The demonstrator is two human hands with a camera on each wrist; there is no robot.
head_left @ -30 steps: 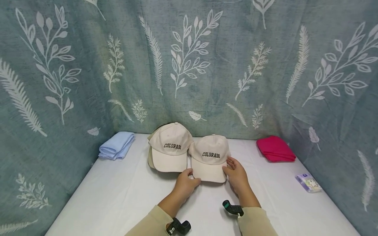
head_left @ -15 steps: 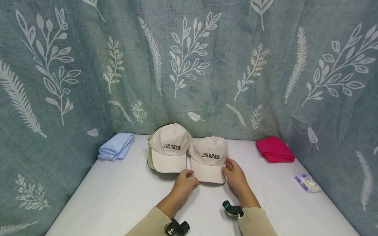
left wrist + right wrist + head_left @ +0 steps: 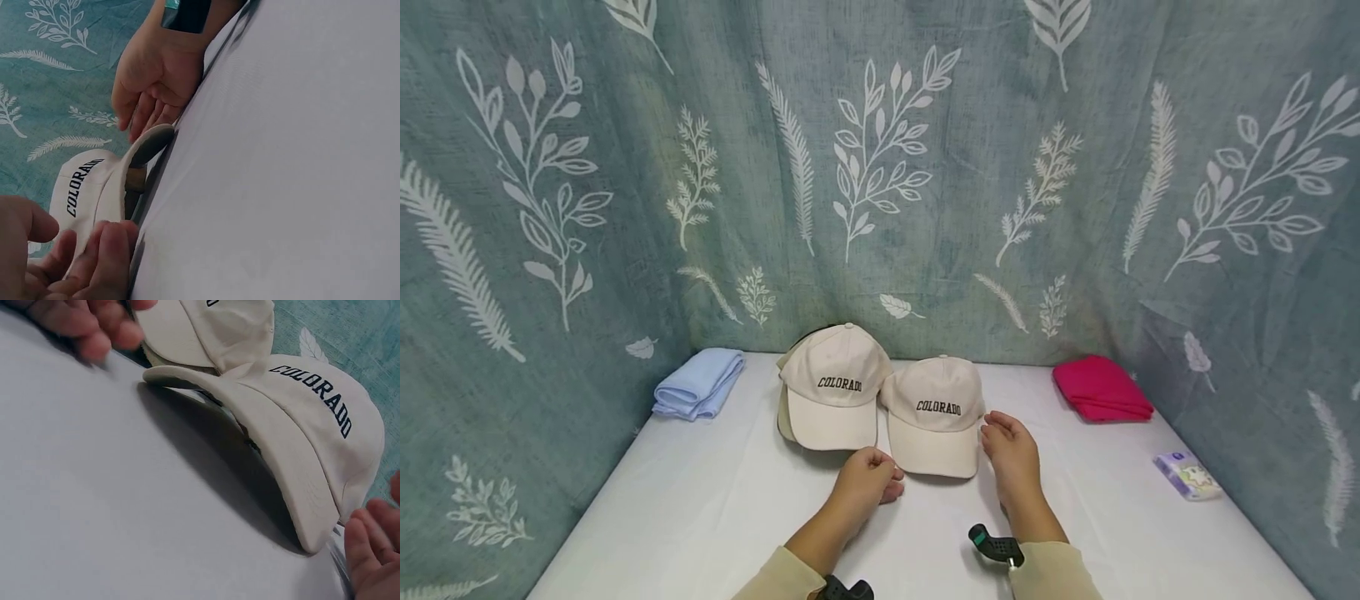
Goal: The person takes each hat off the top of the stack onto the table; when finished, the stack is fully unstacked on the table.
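A cream cap [image 3: 934,450] marked COLORADO sits on the table with its brim toward me. To its left stands a matching cream cap [image 3: 832,425], with an olive-tan cap [image 3: 784,414] mostly hidden behind it. My left hand [image 3: 867,483] hovers just off the front left corner of the right-hand cap's brim, fingers loosely bent and holding nothing. Beside that brim's right side is my right hand [image 3: 1011,458], fingers relaxed; in the right wrist view a narrow gap shows between its fingertips [image 3: 357,532] and the cap.
A folded light blue cloth [image 3: 700,383] lies at the back left of the white table [image 3: 700,517]. At the back right is a folded red cloth [image 3: 1101,389], with a small purple-and-white packet [image 3: 1187,476] in front of it. Patterned curtains [image 3: 880,283] enclose the back and sides.
Both hands have let go of the right-hand cap's brim: the left has drawn back toward me, the right outward to the right. The caps stay in place; the head view has tilted slightly up.
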